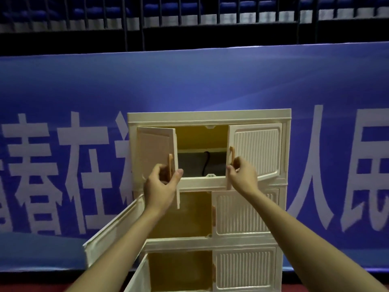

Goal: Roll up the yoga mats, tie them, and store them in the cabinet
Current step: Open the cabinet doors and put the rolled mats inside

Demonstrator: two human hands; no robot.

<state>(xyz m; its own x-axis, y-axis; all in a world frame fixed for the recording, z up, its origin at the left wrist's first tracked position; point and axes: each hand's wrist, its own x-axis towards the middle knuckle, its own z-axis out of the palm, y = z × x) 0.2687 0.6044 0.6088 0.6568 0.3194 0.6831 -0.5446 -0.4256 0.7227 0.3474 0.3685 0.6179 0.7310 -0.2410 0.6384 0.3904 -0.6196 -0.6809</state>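
Observation:
A cream plastic cabinet (209, 116) with three tiers stands in front of me. My left hand (161, 184) grips the tan handle of the top tier's left door (154, 151), which stands partly open. My right hand (242, 172) pinches the handle of the top right door (255, 150), also slightly ajar. Inside the top compartment lies a grey rolled mat (196, 165) with a black strap across it. No other mat is in view.
The left doors of the middle tier (113, 230) and bottom tier (137, 279) hang wide open, showing yellow insides; their right doors are closed. A blue banner (210, 81) with white characters hangs behind the cabinet, under a dark railing.

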